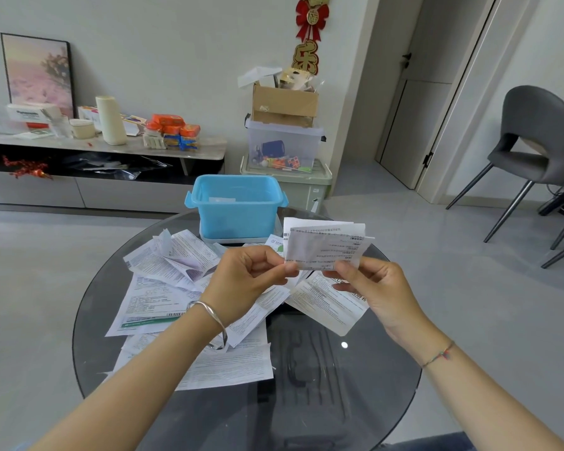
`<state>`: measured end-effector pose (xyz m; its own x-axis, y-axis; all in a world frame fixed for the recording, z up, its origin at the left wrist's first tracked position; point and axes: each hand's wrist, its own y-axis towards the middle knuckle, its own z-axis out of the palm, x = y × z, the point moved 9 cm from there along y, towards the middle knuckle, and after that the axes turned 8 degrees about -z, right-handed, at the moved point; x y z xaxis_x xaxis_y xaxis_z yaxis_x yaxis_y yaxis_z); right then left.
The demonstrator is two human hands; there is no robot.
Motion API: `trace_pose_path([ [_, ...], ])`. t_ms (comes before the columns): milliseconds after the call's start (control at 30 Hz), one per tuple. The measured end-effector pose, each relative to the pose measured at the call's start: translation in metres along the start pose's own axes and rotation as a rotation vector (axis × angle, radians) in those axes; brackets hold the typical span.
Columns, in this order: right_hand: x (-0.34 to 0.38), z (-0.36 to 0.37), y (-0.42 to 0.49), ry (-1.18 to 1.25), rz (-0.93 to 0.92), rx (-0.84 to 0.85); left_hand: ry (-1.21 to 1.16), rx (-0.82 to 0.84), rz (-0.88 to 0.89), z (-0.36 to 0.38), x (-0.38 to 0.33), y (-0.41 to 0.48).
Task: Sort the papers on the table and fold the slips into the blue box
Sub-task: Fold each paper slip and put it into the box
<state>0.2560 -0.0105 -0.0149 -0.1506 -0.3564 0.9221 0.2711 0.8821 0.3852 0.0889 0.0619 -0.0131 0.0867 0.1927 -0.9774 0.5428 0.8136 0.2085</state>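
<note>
Left hand [241, 283] and right hand [373, 288] pinch the folded slip [326, 245] (by its bottom edge).

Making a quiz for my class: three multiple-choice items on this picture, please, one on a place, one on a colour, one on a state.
1. Where on the table is the blue box? A) far side B) middle C) near edge
2. The left wrist's bangle is: A) red B) silver C) black
3. The held slip is: A) crumpled B) torn apart C) folded
1A, it stands beyond the loose papers; 2B, it shines like metal; 3C, left hand and right hand pinch its doubled layers.
</note>
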Motion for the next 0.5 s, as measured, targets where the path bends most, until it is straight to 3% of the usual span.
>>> trace_pose_path([
  [367,-0.005,0.009,-0.005,-0.016,0.057,-0.002,-0.031,0.077,-0.070,0.006,0.008,0.002],
  [500,-0.008,0.013,-0.005,-0.001,0.076,0.006,-0.013,0.033,-0.053,0.004,0.011,0.002],
])
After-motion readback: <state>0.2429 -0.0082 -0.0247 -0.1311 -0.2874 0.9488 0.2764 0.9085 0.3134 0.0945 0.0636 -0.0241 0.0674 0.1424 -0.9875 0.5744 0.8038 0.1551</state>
